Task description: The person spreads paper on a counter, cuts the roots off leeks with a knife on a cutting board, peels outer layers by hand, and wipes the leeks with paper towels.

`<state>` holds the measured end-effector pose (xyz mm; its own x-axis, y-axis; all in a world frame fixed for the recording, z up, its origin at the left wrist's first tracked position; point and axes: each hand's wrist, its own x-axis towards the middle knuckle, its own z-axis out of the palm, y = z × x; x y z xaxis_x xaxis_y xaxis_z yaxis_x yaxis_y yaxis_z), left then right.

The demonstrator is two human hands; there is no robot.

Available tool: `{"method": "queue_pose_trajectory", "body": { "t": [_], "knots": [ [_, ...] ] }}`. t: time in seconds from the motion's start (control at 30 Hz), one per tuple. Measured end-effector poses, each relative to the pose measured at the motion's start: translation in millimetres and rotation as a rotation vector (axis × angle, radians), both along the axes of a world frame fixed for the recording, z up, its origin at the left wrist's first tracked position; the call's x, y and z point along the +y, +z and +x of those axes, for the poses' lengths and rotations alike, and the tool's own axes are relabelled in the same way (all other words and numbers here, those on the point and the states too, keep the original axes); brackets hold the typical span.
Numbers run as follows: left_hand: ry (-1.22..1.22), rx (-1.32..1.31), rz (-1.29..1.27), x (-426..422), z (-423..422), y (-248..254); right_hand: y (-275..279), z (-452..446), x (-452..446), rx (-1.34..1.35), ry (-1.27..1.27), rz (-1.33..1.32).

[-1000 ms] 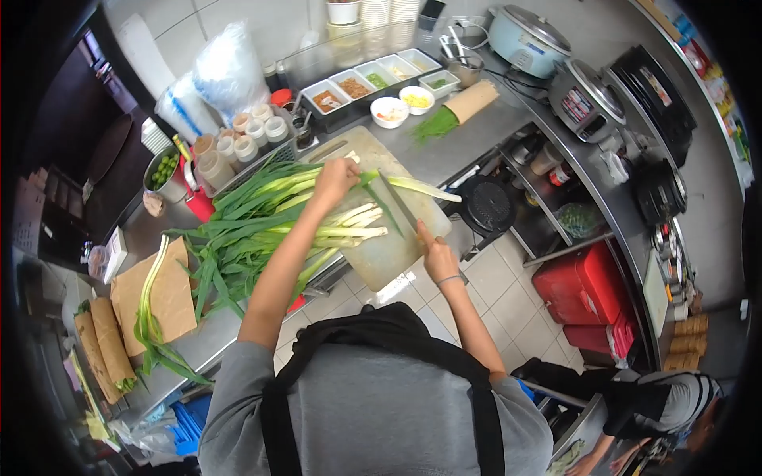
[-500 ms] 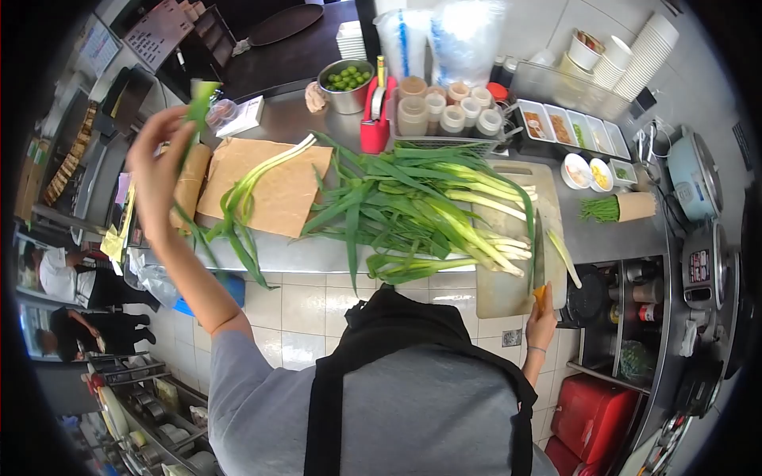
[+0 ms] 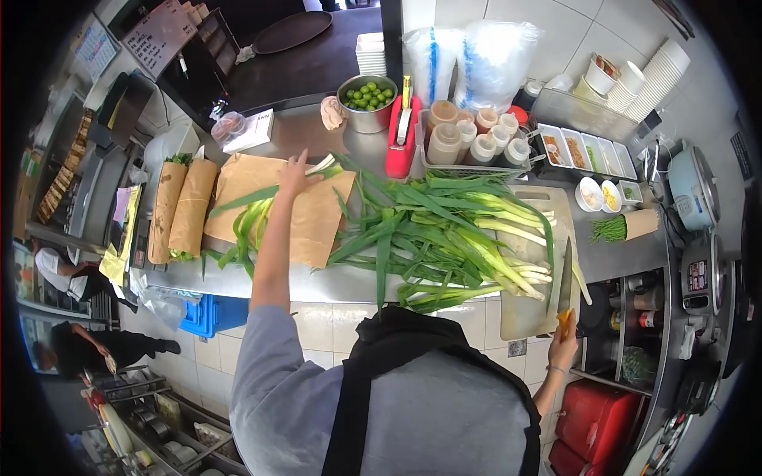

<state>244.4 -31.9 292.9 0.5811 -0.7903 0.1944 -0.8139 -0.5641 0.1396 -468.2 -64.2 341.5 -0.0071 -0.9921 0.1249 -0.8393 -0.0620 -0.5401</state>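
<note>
Holding a knife (image 3: 567,274) in the right hand (image 3: 564,347), fingers clamped round its orange handle, blade over the right part of the cutting board (image 3: 516,319); left hand (image 3: 297,176) well apart from it, over the brown paper (image 3: 327,226) at the left of the desk (image 3: 361,148); its fingers look loosely spread, right at the leek stalks (image 3: 255,218) lying there; cannot tell whether it grips one or only touches.

Progress looks early, judging by the layout; done side is small: just those stalks on the paper, pale ends toward the far edge, green leaves trailing off the near edge onto the desk; also a lone leek (image 3: 582,278) set apart from the rest, just right of the blade, seeming to poke past the board's edge.

Left side is big: pile of leeks (image 3: 456,230) bunched across the middle of the desk, leafy ends left, white ends on the board; most look long and whole; no heap of cut pieces visible on the board; whether any ends or leaves are trimmed is too small to tell.

Around: two wrapped rolls (image 3: 193,208) just left of the paper; pot of limes (image 3: 375,119) and squeeze bottles (image 3: 444,143) behind; paper-wrapped greens (image 3: 639,224) right of the board.
</note>
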Motion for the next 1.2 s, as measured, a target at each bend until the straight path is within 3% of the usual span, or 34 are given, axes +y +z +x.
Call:
{"method": "queue_pose_trajectory", "body": {
  "t": [0.07,0.17,0.33,0.5,0.57,0.7,0.8,0.9,0.97,1.0,1.03,1.07,1.1,1.2],
  "knots": [
    [0.045,-0.138,0.264,28,-1,20,-2,-1,1,-0.064,-0.019,-0.009],
    [0.041,-0.079,0.491,64,37,-2,-2,-3,7,-0.081,-0.060,0.054],
    [-0.005,0.007,0.361,77,48,-20,-12,-7,0,-0.080,-0.134,0.175],
    [-0.028,-0.061,0.313,89,27,47,-10,-2,-1,-0.105,-0.063,0.111],
    [-0.002,-0.008,0.349,96,17,79,-11,-6,-1,-0.101,-0.055,0.112],
    [-0.061,0.326,0.516,115,44,73,-11,-8,0,-0.095,-0.066,0.150],
    [0.050,0.372,0.467,127,74,23,-10,-9,1,-0.087,-0.075,0.170],
    [0.093,0.258,0.396,136,96,-8,-9,-7,2,-0.051,-0.034,0.098],
    [-0.154,0.133,0.285,148,149,-51,-12,-9,3,-0.056,0.041,-0.016],
    [-0.035,0.070,0.283,144,150,-62,-8,-3,5,-0.069,0.013,0.008],
    [-0.068,0.173,0.153,151,165,-84,-10,-4,3,0.015,0.020,0.001],
    [-0.069,0.082,0.136,155,177,-111,-14,-4,1,0.071,-0.022,0.014],
    [0.045,0.225,0.145,146,153,-95,-13,-2,1,0.020,-0.020,-0.013],
    [0.111,0.071,0.179,140,131,-77,8,14,7,-0.015,-0.054,-0.030]
  ]
}}
